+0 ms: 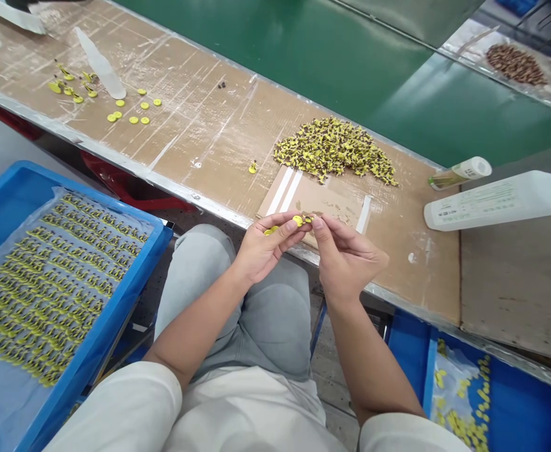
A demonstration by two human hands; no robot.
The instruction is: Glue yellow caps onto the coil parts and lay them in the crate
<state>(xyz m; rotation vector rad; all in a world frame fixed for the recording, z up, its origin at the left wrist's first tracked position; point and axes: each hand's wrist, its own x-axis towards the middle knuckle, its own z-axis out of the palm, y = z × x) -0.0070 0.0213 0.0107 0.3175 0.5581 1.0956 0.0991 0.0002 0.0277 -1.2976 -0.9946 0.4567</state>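
My left hand (268,247) is closed around several yellow discs, with one yellow disc (298,221) pinched between thumb and finger. Against it, the fingertips of my right hand (348,254) pinch a small yellow-and-dark figure (308,220), partly hidden by the fingers. Both hands meet above the near edge of a flat cardboard piece (313,194) with white tape strips. Just behind the cardboard lies a heap of small yellow-and-brown figures (336,149). One figure on a disc (253,167) stands alone to its left.
Loose yellow discs (134,119) and a white bottle (100,66) lie at the left. On the right are a big white bottle (496,201) and a small one (463,172). A blue tray (159,235) holds rows of figures; a lower blue bin (430,370) holds discs.
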